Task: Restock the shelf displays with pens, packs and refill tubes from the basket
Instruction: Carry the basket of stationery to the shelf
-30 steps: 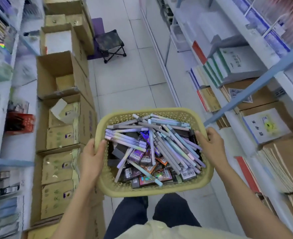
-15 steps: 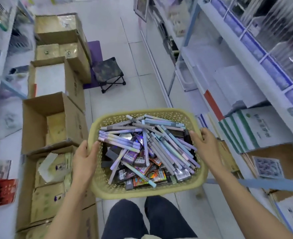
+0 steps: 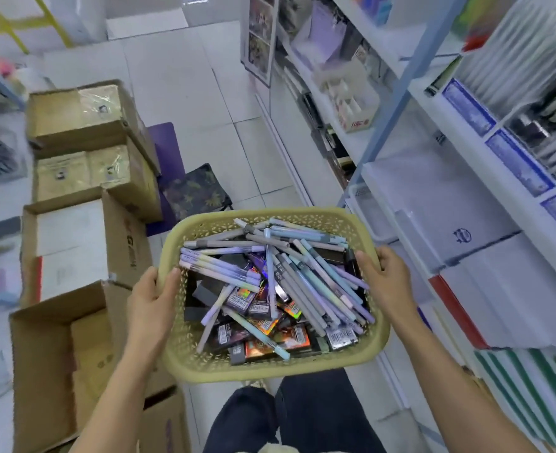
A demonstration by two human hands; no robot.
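Where pens fill basket, packs half hidden

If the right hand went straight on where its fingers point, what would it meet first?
Probably the pastel pens heaped just inside the rim of the yellow basket the right hand grips.

Nothing can be read for certain. The packs in the basket, between the fingers of the left hand and the right hand, carry white barcode labels too small to read. A cardboard box just left of the left fingers bears blurred dark print, and a white carton far beyond the right fingers shows illegible red marks.
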